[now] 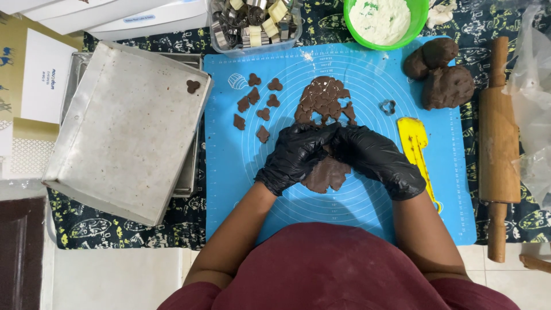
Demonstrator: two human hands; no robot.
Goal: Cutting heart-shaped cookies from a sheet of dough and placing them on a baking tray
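Left hand (295,155) and right hand (373,158), both black-gloved, meeting over rolled brown dough sheet (328,172) at centre of blue mat (367,80). Fingers pinching sheet's upper edge. Dough looking soft, thin, tear-prone; likely best supporting from beneath near edge. Cut-out pieces (256,106) lying well left.
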